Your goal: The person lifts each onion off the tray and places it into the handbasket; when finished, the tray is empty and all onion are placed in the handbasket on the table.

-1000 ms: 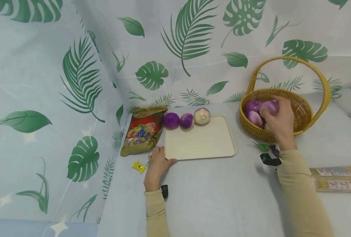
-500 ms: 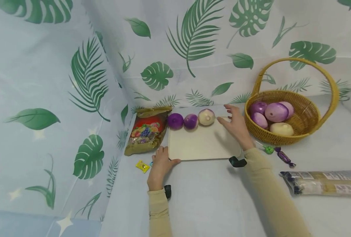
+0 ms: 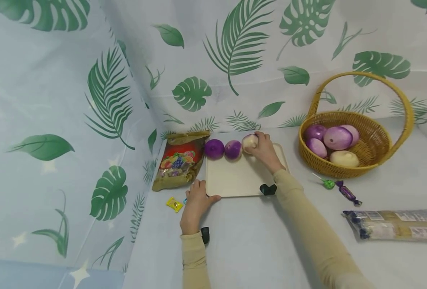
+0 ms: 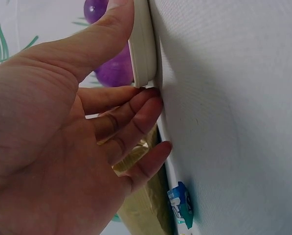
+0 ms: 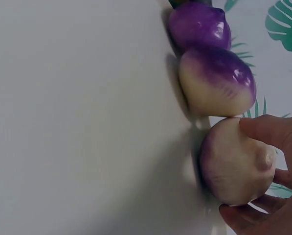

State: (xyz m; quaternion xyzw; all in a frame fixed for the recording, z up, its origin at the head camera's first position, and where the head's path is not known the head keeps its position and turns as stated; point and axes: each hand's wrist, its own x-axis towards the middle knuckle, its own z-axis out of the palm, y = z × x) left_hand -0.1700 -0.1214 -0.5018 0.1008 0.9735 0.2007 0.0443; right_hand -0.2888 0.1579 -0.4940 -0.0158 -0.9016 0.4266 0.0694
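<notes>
My right hand (image 3: 265, 151) grips a mostly white turnip (image 5: 236, 164) with thumb and fingers, at the far edge of a cream tray (image 3: 231, 178). In the right wrist view, a purple-and-cream turnip (image 5: 216, 81) sits right beside it. A deep purple turnip (image 3: 214, 149) completes the row on the left. My left hand (image 3: 196, 204) rests at the tray's near left corner. Its thumb lies along the rim and its relaxed fingers touch the corner and table, as the left wrist view shows.
A wicker basket (image 3: 383, 146) on the right holds several purple and white turnips. A candy bag (image 3: 179, 162) stands left of the tray. Nearby lie a yellow candy (image 3: 174, 204), a blue wrapped candy (image 4: 181, 203), a green lollipop (image 3: 328, 184), a purple candy (image 3: 347, 193) and a long noodle pack (image 3: 397, 224).
My right hand has left a turnip in the basket, moved left over the tray and taken hold of the white turnip. My left hand stays at the tray corner.
</notes>
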